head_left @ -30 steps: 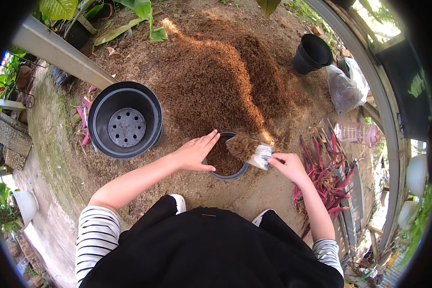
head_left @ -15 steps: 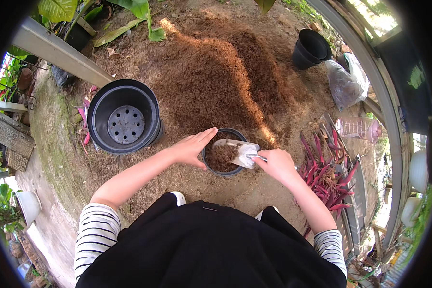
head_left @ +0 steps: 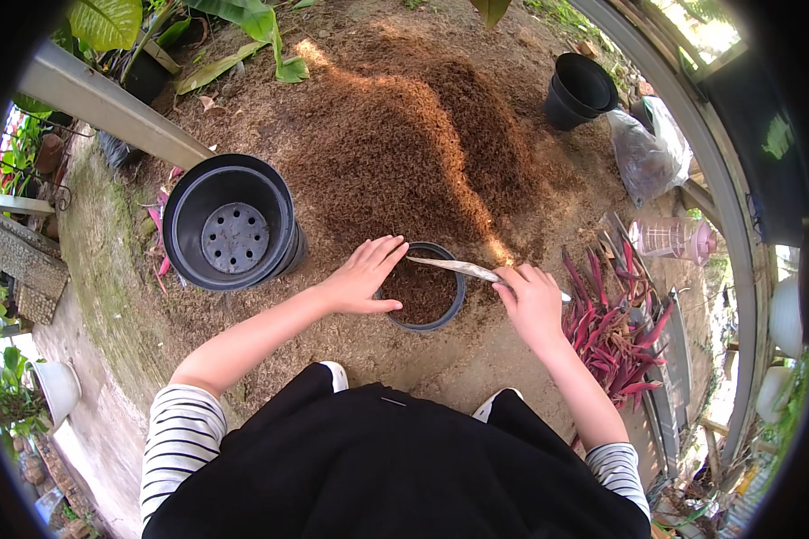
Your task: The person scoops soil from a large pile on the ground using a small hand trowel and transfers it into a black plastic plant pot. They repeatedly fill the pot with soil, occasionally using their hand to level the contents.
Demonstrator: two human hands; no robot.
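A small black pot [head_left: 460,302] stands on the ground in front of me, with brown, loose fibrous material [head_left: 422,292] inside. My left hand [head_left: 364,277] rests against its left rim, fingers stretched out and thumb apart. Closed round the handle of a metal trowel [head_left: 458,267] is my right hand [head_left: 532,305], just right of the pot. The trowel's blade is tipped on edge above the pot's opening, and I see no load on it. Just beyond the pot spreads a large mound of the same brown material [head_left: 377,162].
A large black pot [head_left: 288,211] with holes in its base stands left. Another black pot [head_left: 562,108] and a clear plastic bag [head_left: 643,162] sit far right. Reddish-purple leaves [head_left: 616,337] lie right, near a pink see-through container [head_left: 674,240]. A metal post [head_left: 121,108] slants in from upper left.
The trowel has turned from lying flat with brown material on it to standing on edge, its load gone from the blade. My left hand stays at the pot's rim.
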